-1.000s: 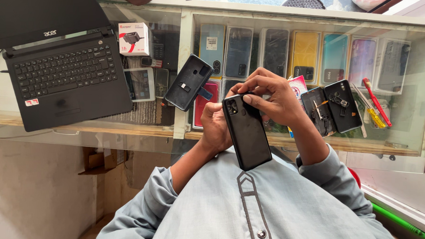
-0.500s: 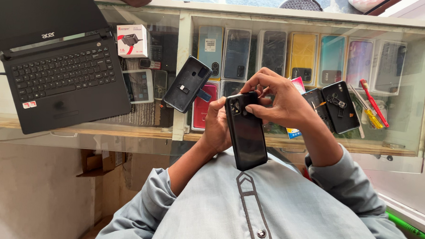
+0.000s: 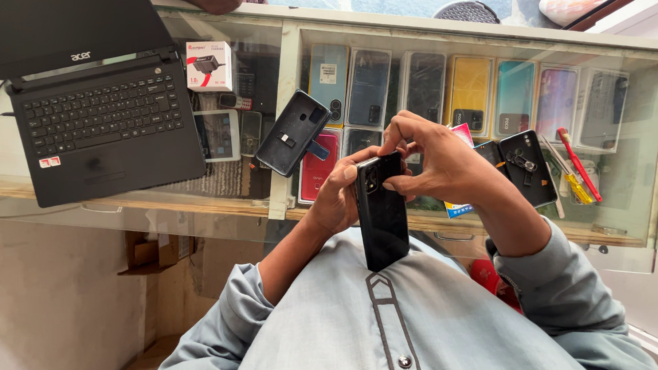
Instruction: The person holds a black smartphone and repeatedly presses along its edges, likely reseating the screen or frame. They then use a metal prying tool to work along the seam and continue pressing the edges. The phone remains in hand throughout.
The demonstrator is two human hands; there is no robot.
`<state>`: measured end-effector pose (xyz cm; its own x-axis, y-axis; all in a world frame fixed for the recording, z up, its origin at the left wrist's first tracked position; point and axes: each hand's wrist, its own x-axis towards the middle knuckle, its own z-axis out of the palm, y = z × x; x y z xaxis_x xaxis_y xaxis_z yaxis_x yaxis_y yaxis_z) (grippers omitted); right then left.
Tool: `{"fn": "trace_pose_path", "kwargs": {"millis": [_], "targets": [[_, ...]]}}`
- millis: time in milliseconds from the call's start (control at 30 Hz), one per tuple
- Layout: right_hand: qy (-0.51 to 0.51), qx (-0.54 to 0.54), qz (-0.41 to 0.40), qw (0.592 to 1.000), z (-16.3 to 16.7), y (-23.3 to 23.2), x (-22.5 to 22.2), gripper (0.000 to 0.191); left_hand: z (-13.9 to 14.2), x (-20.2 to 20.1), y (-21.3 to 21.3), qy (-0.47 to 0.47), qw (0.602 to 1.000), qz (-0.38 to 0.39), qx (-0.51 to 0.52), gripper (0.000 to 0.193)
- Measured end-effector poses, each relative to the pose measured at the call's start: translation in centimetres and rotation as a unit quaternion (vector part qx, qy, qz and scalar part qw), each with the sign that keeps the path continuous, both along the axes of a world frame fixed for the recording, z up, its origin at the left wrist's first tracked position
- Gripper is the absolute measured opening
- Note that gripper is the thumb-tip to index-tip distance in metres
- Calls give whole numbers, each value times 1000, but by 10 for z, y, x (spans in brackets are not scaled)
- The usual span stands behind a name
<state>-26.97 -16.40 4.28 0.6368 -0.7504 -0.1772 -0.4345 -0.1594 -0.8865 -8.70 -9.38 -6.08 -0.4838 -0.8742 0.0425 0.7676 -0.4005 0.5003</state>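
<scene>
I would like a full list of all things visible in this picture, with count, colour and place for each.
black phone: 1, black, back side up, held in both hands over the chest.
phone case: 1, black, lying on the glass counter left of the hands.
laptop: 1, black, open, on the counter at far left.
small box: 1, white and red, right of the laptop.
second phone: 1, black, on the glass right of the hands.
screwdriver: 1, red and yellow, far right on the glass.
boxed phones: several, blue, yellow, teal, pink, inside the glass counter.
left hand: grips the phone's left edge.
right hand: fingers at the phone's top.
</scene>
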Motion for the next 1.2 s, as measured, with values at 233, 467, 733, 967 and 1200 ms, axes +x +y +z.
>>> {"fn": "trace_pose_path", "kwargs": {"millis": [233,467,733,967,1200], "targets": [[-10,-9,2,1000,-8,5,-5,34,-4,0,0,3,1000,-11,8,84],[-59,-42,6,997,-8,5,-15,33,2,1,-1,-17,1000,-10,-7,85],[-11,-121,-61,991,-24,18,-2,34,-21,-13,11,107,982,-30,149,78],[-36,-73,-136,987,-29,27,4,26,-43,-12,14,97,981,-57,159,73],[-33,-148,-145,978,-30,28,1,16,-35,-13,12,123,975,-59,177,74]]}}
